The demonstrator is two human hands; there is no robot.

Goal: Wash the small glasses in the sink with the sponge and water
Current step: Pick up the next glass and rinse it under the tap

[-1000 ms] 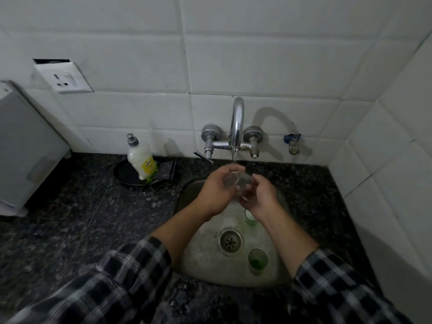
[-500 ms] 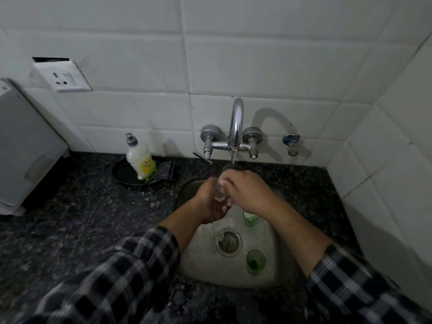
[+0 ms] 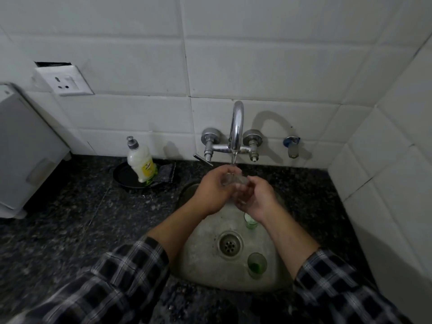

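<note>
Green is seen in two small glasses that have not been moved in the sink [image 3: 198, 265] since half a second ago: the far green glass [image 3: 251, 222] stands just behind the drain [image 3: 230, 245], partly hidden by the right wrist, and the near green glass [image 3: 257, 265] stands upright just in front of it. What has changed is the right hand [image 3: 257, 197], which was laid over the left hand [image 3: 217, 188] and has been drawn back to the right, so that the clear glass [image 3: 235, 180] is uncovered again. That glass is held tilted on its side above the back of the sink, under the thin stream of water from the tap [image 3: 237, 127]. It is gripped by the curled fingers of the left hand, and its other end is pinched by the curled fingers of the right. The hands are thus kept close together, joined only by the glass; finer finger detail is lost to blur
</note>
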